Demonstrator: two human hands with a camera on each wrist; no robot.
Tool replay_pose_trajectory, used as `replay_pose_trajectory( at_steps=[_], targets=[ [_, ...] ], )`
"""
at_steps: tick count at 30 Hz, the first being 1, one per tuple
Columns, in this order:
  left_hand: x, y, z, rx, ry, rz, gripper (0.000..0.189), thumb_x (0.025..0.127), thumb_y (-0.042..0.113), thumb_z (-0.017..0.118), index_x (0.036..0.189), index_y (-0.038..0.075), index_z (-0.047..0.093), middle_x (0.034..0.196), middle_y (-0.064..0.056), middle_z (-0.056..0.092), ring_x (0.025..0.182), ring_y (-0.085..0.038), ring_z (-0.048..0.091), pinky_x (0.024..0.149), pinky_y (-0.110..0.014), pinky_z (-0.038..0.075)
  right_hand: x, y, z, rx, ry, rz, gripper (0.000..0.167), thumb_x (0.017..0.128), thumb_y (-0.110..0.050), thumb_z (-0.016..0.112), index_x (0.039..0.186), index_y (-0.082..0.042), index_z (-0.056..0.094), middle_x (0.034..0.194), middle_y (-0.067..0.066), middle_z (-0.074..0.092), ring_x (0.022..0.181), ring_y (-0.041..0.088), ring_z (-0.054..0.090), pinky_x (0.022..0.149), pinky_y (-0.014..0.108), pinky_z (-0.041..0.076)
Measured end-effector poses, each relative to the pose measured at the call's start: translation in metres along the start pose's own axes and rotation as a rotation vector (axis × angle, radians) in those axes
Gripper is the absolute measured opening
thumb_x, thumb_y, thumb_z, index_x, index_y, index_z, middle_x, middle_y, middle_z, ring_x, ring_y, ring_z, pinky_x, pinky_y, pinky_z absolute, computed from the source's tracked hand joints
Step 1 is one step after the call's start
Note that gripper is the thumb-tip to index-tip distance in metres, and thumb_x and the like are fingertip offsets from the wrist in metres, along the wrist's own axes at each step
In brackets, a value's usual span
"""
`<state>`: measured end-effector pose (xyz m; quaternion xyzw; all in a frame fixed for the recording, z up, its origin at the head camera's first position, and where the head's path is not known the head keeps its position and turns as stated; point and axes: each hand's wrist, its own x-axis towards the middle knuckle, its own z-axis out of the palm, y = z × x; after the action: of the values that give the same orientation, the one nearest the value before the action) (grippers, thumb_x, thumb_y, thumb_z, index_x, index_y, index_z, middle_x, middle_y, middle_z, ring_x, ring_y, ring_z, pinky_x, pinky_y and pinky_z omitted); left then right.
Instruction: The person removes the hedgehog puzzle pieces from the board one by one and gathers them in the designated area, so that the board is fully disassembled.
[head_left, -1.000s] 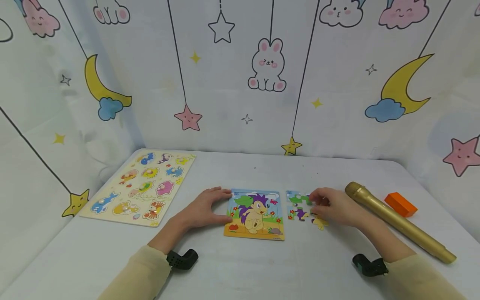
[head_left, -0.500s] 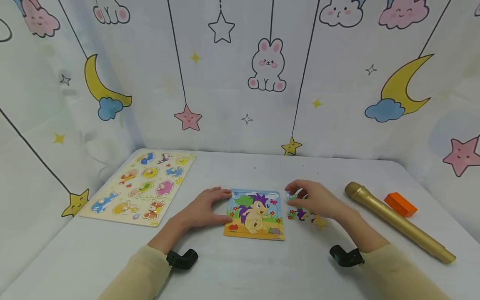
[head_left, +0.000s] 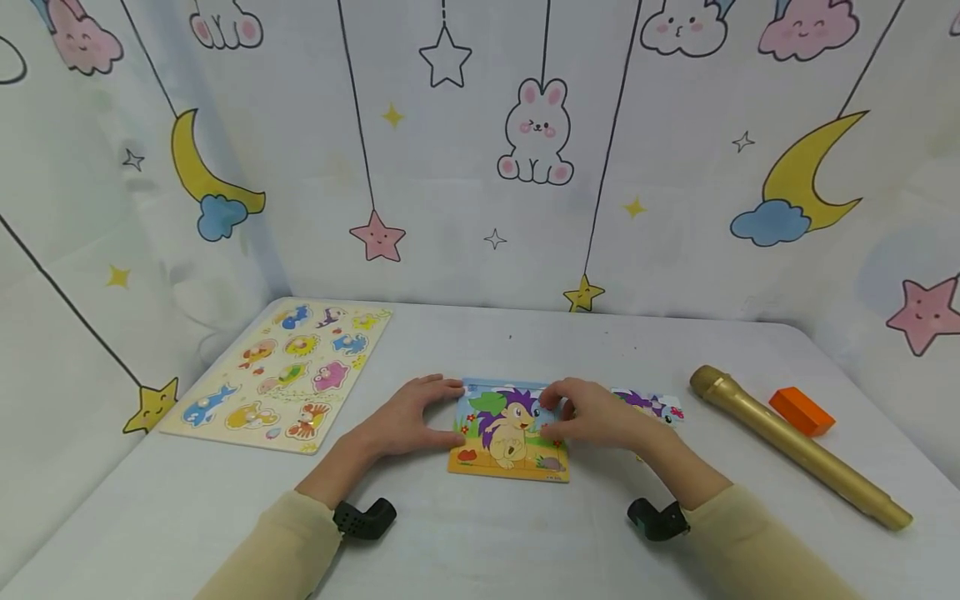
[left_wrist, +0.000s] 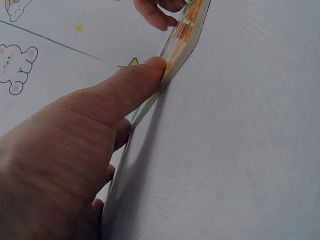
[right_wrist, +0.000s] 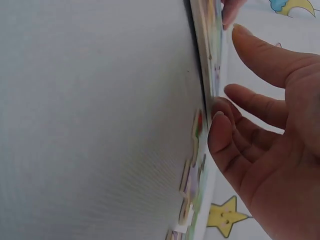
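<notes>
A small hedgehog jigsaw puzzle (head_left: 504, 454) in a flat board lies in front of me in the head view. My left hand (head_left: 401, 417) rests at its left edge. In the left wrist view the straight thumb (left_wrist: 145, 75) touches the board's edge, with other fingertips lower along it. Over the puzzle's right side is my right hand (head_left: 600, 417), fingers bent and thumb apart from them. The right wrist view shows no piece between its thumb and fingers. Loose jigsaw pieces (head_left: 651, 405) lie to the right, partly hidden behind that hand; several show edge-on in the right wrist view.
At the far left lies a large pale board (head_left: 247, 375) with animal pictures. A gold microphone (head_left: 798, 446) lies diagonally on the right, beside an orange block (head_left: 802, 411). A patterned cloth (head_left: 450, 167) hangs behind the white table (head_left: 510, 542).
My right hand has moved left, from above the loose pieces to the puzzle's right side. Purple pieces that it covered now show. The left hand has stayed at the puzzle's edge.
</notes>
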<state>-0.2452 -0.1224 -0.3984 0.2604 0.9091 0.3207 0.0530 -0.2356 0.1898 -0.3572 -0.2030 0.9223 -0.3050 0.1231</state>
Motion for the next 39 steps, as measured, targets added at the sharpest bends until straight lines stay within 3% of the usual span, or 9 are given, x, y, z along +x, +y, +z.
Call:
replay_pose_trajectory(
  at_steps=[7,19,23,30,35,39],
  targets=[
    [0.0004,0.0005,0.0008,0.003,-0.001,-0.009,0.072,0.083,0.047,0.08,0.144,0.016,0.057,0.153,0.002,0.046,0.149,-0.029,0.025,0.118,-0.055,0.024,0.0011,-0.0015,0.0066,-0.114,-0.016,0.017,0.048,0.08,-0.028,0.087,0.119,-0.008,0.067,0.101,-0.001,0.055,0.089,0.018,0.051,0.076,0.03,0.051],
    [0.0006,-0.0024,0.0029,0.012,0.006,-0.006,0.073,0.082,0.049,0.079,0.144,0.017,0.058,0.153,0.002,0.046,0.149,-0.029,0.026,0.117,-0.055,0.025,0.0013,-0.0058,0.0102,-0.142,-0.013,0.026,0.042,0.081,-0.025,0.087,0.115,-0.011,0.066,0.105,0.002,0.052,0.093,0.019,0.05,0.083,0.034,0.051],
    [0.0008,-0.002,0.0028,0.012,0.006,-0.009,0.073,0.082,0.049,0.079,0.145,0.018,0.057,0.154,0.002,0.046,0.149,-0.029,0.025,0.117,-0.056,0.024,0.0009,-0.0048,0.0103,-0.128,0.016,-0.002,0.033,0.084,-0.02,0.085,0.109,-0.013,0.064,0.105,0.002,0.053,0.095,0.02,0.051,0.085,0.036,0.052],
    [0.0004,-0.0013,0.002,0.013,0.003,-0.007,0.072,0.083,0.048,0.079,0.144,0.018,0.057,0.154,0.002,0.046,0.149,-0.029,0.025,0.118,-0.055,0.024,-0.0002,-0.0011,0.0092,-0.018,0.048,-0.044,0.017,0.093,-0.011,0.074,0.104,-0.012,0.061,0.086,-0.002,0.057,0.082,0.018,0.052,0.07,0.03,0.049],
    [0.0004,-0.0014,0.0016,0.014,0.003,0.001,0.072,0.083,0.047,0.079,0.144,0.017,0.057,0.153,0.002,0.046,0.149,-0.029,0.026,0.118,-0.055,0.024,0.0001,-0.0004,0.009,0.008,0.062,-0.075,0.015,0.094,-0.008,0.072,0.103,-0.01,0.06,0.087,-0.002,0.058,0.082,0.017,0.053,0.07,0.03,0.049],
    [0.0002,-0.0017,0.0016,0.017,0.002,0.0,0.072,0.083,0.048,0.079,0.144,0.017,0.057,0.153,0.002,0.046,0.149,-0.029,0.026,0.118,-0.055,0.024,0.0008,-0.0032,0.0096,-0.017,0.05,-0.037,0.019,0.092,-0.012,0.076,0.103,-0.012,0.06,0.087,-0.002,0.058,0.081,0.018,0.053,0.07,0.03,0.05]
  ],
)
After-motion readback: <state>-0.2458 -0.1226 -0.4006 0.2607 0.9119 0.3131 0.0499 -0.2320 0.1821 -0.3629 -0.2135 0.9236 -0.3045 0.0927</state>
